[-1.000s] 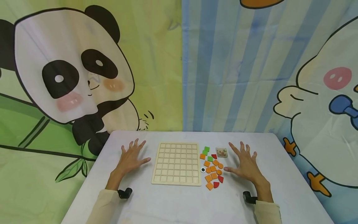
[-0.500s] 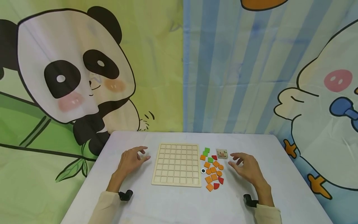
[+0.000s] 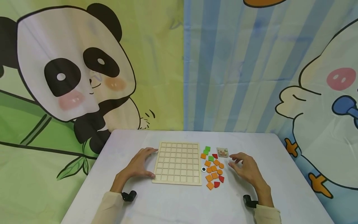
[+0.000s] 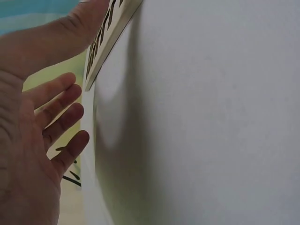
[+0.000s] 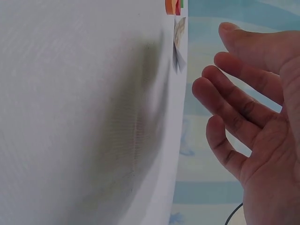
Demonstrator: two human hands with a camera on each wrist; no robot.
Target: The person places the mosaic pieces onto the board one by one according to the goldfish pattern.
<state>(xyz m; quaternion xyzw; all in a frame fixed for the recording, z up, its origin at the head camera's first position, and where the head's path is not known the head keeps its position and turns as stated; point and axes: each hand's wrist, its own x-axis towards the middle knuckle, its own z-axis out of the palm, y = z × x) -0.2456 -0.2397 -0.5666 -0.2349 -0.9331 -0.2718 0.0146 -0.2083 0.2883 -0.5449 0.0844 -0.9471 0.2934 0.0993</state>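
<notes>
The desk [image 3: 179, 205] is white and carries a pale grid board [image 3: 177, 163], located somewhat left of centre, its far side near the desk's far edge. The left hand [image 3: 138, 166] is at the board's left side: forefinger by the far left corner, thumb by the near left corner. Thumb and fingers stand wide apart, with nothing clamped between them; whether the tips touch the board cannot be told. Along the board's right side lies a loose group of pieces: green squares [image 3: 211, 158] toward the desk's far edge, then orange squares [image 3: 214, 175], orange discs [image 3: 219, 172] and red pieces [image 3: 216, 184], with a white disc with a black centre [image 3: 203, 169] just beside the board. A small patterned card [image 3: 222, 152] lies beyond the orange discs, nearer the far edge. The right hand [image 3: 247, 168] is between the pieces and the desk's right edge, near the card; its fingers are loosely bent, the thumb apart from them, nothing held. Behind the desk's far edge hangs a printed backdrop [image 3: 156, 77] bearing a panda [image 3: 75, 40].
</notes>
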